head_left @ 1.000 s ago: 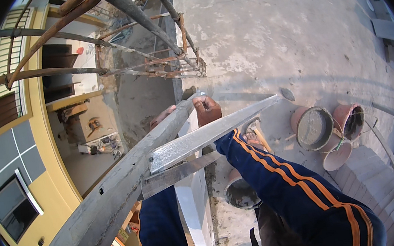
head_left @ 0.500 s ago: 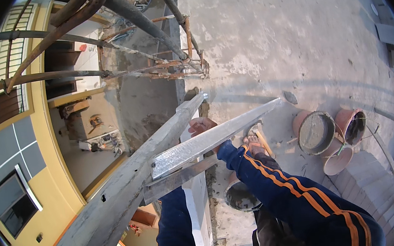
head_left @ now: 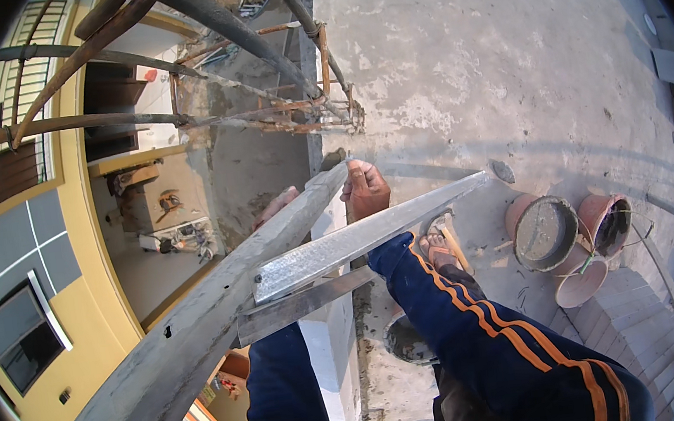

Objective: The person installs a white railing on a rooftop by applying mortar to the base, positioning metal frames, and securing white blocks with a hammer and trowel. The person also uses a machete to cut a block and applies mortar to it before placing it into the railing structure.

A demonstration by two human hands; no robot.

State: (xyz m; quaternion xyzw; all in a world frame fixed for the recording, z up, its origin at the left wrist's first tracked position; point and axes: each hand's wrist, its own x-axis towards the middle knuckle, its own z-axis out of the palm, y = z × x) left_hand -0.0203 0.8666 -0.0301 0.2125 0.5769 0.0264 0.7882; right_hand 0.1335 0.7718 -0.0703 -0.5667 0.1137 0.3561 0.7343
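Observation:
A long grey beam [head_left: 148, 373] with a small hole runs diagonally upward, over a white ledge [head_left: 336, 385]. A galvanized metal strip [head_left: 333, 248] crosses it, angled toward the upper right, with a duller flat piece [head_left: 290, 307] underneath. My right hand [head_left: 364, 186] is closed in a pinch at the beam's upper end, above the strip; what lies between the fingertips is too small to make out. My left hand [head_left: 277, 206] is mostly hidden behind the beam, its curled fingers gripping the far side. Both forearms wear dark blue sleeves, orange stripes showing on the right.
Rusty scaffold tubes [head_left: 243, 38] stand upper left, above a drop beside a yellow building [head_left: 98, 304]. On the concrete floor [head_left: 460, 47] are mortar buckets [head_left: 546, 241], my sandalled foot [head_left: 442, 253], stacked pale blocks [head_left: 611, 316] and a curved pipe [head_left: 671, 293] at right.
My right hand has risen from behind the metal strip to the beam's upper end. My left hand's fingers, out of sight half a second ago, show again beyond the beam.

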